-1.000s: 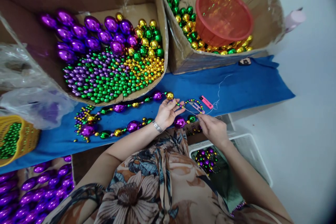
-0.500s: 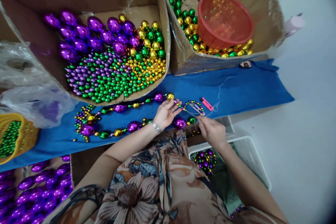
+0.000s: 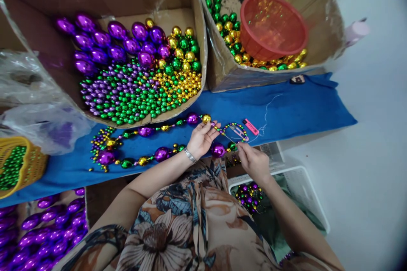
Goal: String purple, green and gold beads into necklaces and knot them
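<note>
A bead necklace (image 3: 145,131) of purple, green and gold balls lies in a long loop on the blue cloth. My left hand (image 3: 202,136), with a metal band at its wrist, pinches the strand by a gold ball; its other fingers are spread. A small ring of tiny beads (image 3: 234,124) lies just beyond those fingertips. My right hand (image 3: 254,160) is closed in a pinch on a thin pale thread (image 3: 231,139), drawn taut towards the left hand. Pink scissors (image 3: 240,133) lie partly under the bead ring. Beside them is a pink cutter (image 3: 251,127) with loose white thread.
Behind the cloth (image 3: 295,112) stand a carton of sorted beads (image 3: 140,120) and a second carton (image 3: 219,77) holding a red basin (image 3: 273,29). A yellow basket (image 3: 33,165) is at left. A white crate (image 3: 313,186) and purple beads (image 3: 51,228) sit below table height.
My right hand has shifted slightly left and down, keeping the thread pinched. The left hand stays nearly where it was on the strand.
</note>
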`<state>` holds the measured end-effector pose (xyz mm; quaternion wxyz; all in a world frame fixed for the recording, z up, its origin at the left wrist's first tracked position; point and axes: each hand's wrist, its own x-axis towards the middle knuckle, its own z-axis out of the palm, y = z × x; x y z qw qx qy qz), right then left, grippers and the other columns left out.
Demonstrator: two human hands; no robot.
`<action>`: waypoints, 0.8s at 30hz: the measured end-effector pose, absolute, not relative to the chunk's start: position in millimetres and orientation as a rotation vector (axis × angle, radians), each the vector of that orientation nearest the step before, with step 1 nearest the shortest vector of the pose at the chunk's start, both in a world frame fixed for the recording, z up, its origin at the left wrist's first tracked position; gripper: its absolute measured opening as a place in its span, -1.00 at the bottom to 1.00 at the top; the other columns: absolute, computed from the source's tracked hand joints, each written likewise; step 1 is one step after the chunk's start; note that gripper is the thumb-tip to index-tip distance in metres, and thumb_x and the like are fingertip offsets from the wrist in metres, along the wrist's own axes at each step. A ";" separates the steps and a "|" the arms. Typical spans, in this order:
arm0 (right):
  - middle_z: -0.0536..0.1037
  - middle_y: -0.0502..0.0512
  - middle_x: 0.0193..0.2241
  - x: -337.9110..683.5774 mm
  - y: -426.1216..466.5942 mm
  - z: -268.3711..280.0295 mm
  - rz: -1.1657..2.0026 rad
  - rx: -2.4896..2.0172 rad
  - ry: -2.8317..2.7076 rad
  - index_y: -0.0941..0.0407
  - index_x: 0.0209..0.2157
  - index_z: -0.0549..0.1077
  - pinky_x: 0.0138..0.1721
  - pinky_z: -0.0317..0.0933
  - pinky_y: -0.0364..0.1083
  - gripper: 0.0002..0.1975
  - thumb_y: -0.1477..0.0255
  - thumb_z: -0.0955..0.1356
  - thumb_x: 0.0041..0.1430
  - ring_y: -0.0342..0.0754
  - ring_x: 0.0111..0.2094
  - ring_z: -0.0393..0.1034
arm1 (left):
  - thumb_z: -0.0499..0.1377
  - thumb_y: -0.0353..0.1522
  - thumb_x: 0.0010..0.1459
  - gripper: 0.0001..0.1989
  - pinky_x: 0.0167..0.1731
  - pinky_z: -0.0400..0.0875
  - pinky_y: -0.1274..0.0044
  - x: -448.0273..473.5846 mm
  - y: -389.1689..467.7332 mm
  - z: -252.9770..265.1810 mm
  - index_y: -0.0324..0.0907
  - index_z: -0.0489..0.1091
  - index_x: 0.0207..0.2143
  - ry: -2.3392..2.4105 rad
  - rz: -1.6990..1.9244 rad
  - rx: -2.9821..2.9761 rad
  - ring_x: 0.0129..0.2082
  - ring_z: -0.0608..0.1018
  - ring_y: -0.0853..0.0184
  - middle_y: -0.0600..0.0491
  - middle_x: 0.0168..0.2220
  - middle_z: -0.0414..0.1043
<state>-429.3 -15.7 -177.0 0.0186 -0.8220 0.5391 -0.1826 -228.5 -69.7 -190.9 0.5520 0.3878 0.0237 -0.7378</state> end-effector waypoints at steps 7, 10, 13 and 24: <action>0.62 -0.01 -0.47 -423.5 -10.0 -177.4 -0.594 -2.509 1.730 0.10 -0.25 0.52 -0.46 0.14 -0.23 -0.80 0.42 0.25 0.31 -0.20 -0.49 0.50 | 0.17 -0.49 0.23 -0.98 -0.05 0.45 0.43 -229.4 -68.0 -189.9 -0.24 0.39 -0.27 0.041 -1.732 0.909 -0.15 0.62 0.30 -0.01 -0.17 0.55; 0.62 0.00 -0.48 -420.3 -6.9 -177.8 -0.625 -2.455 1.726 0.11 -0.25 0.52 -0.45 0.17 -0.25 -0.80 0.43 0.25 0.32 -0.19 -0.49 0.51 | 0.17 -0.48 0.23 -0.97 -0.04 0.44 0.43 -230.5 -67.5 -190.1 -0.24 0.39 -0.26 0.038 -1.731 0.903 -0.13 0.62 0.30 -0.01 -0.17 0.55; 0.62 0.01 -0.47 -418.6 -5.1 -176.8 -0.639 -2.356 1.700 0.12 -0.23 0.50 -0.43 0.19 -0.25 -0.80 0.42 0.24 0.33 -0.18 -0.49 0.52 | 0.16 -0.49 0.23 -0.96 -0.02 0.44 0.41 -231.7 -66.8 -190.2 -0.23 0.39 -0.26 0.041 -1.727 0.890 -0.15 0.62 0.31 -0.01 -0.19 0.55; 0.59 0.03 -0.53 -413.9 -6.4 -185.4 -0.634 -2.475 1.713 0.13 -0.22 0.51 -0.45 0.18 -0.21 -0.75 0.40 0.21 0.35 -0.15 -0.52 0.49 | 0.18 -0.49 0.22 -0.95 0.04 0.41 0.34 -230.8 -65.3 -187.4 -0.21 0.36 -0.27 -0.021 -1.689 0.854 -0.17 0.63 0.32 0.04 -0.22 0.55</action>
